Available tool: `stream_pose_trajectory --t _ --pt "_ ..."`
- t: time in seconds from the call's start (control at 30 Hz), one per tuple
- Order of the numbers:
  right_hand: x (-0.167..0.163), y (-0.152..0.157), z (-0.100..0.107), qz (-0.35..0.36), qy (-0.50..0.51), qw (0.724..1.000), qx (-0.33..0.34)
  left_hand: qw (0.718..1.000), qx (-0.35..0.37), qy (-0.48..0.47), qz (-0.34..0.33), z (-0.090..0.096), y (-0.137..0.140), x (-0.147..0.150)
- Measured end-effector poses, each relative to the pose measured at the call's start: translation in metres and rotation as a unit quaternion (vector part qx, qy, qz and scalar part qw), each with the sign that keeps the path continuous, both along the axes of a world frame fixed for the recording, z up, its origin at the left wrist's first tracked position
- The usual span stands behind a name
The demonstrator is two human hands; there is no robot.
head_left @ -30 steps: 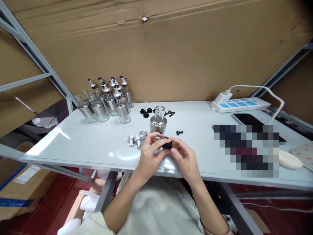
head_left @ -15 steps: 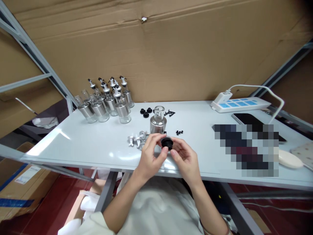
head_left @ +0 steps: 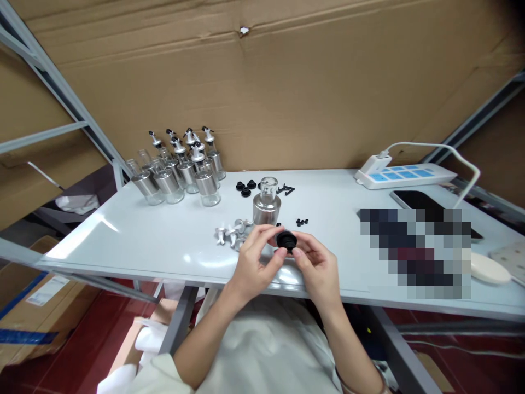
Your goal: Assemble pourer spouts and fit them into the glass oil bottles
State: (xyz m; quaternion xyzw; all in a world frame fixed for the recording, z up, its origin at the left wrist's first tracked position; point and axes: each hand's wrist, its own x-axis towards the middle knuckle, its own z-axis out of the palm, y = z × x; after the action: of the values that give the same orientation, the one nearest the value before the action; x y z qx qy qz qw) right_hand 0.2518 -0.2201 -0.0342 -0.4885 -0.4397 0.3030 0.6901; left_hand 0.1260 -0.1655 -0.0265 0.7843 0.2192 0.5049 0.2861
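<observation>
1. The left hand [head_left: 255, 258] and right hand [head_left: 320, 268] are part-curled, fingertips pinching one black stopper [head_left: 286, 239] together;
2. it sits between them, ribbed narrow end tilted down toward the body;
3. the glass bottle [head_left: 266, 208] stands on the bench [head_left: 164, 235] just beyond the hands, long axis upright, the left hand nearer;
4. silver spouts [head_left: 232, 236] lie just left of the left hand; small black caps [head_left: 302, 222] lie beyond the right hand.

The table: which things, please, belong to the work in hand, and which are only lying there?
Seem part of the work:
black stopper, in left hand and right hand
bottle just beyond the hands
silver spouts
loose black stoppers
thin black pieces
tiny black caps
bottles at the left

Seem only lying about:
power strip with white plug
phone
cream oval object
</observation>
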Motion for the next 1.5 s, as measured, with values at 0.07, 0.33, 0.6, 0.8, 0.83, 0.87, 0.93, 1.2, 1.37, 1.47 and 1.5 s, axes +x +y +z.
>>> stream_pose_trajectory --t 0.07,0.33,0.6,0.8,0.83,0.87,0.93,1.2,1.37,1.47,1.5 --pt "-0.0007 0.0000 0.0005 -0.007 -0.015 1.000 -0.002 1.000 -0.005 0.004 -0.002 0.0005 -0.0003 0.0001" --pt "-0.0011 -0.0010 0.0022 -0.014 -0.042 0.999 0.005 0.998 -0.050 0.027 -0.029 -0.0015 0.0011 0.0006" --pt "0.0004 -0.0023 0.0000 0.010 -0.059 0.998 -0.014 0.991 -0.114 0.056 -0.038 -0.0058 0.0006 -0.0029" --pt "-0.0004 -0.0029 0.0030 0.017 -0.069 0.997 -0.011 0.994 -0.086 0.056 -0.026 -0.0039 0.0005 -0.0022" --pt "-0.0006 -0.0029 0.0036 0.016 -0.072 0.997 -0.011 0.995 -0.082 0.057 -0.023 -0.0041 0.0004 -0.0020" --pt "-0.0008 -0.0029 0.0042 0.014 -0.075 0.997 -0.011 0.995 -0.079 0.058 -0.021 -0.0043 0.0003 -0.0019" --pt "-0.0011 -0.0030 0.0052 0.009 -0.080 0.997 -0.010 0.995 -0.077 0.058 -0.015 -0.0049 0.0000 -0.0018" --pt "-0.0008 -0.0039 0.0048 0.008 -0.093 0.996 0.002 0.997 -0.056 0.045 -0.020 -0.0036 -0.0010 -0.0012" --pt "-0.0011 -0.0039 0.0026 0.008 -0.091 0.996 0.000 0.998 -0.039 0.037 -0.020 -0.0029 -0.0010 -0.0009" --pt "-0.0011 -0.0040 0.0024 0.013 -0.087 0.996 -0.003 0.999 -0.030 0.031 -0.018 -0.0040 -0.0003 -0.0009" --pt "-0.0010 -0.0040 0.0025 0.017 -0.083 0.996 -0.003 0.999 -0.028 0.028 -0.016 -0.0046 0.0000 -0.0008"
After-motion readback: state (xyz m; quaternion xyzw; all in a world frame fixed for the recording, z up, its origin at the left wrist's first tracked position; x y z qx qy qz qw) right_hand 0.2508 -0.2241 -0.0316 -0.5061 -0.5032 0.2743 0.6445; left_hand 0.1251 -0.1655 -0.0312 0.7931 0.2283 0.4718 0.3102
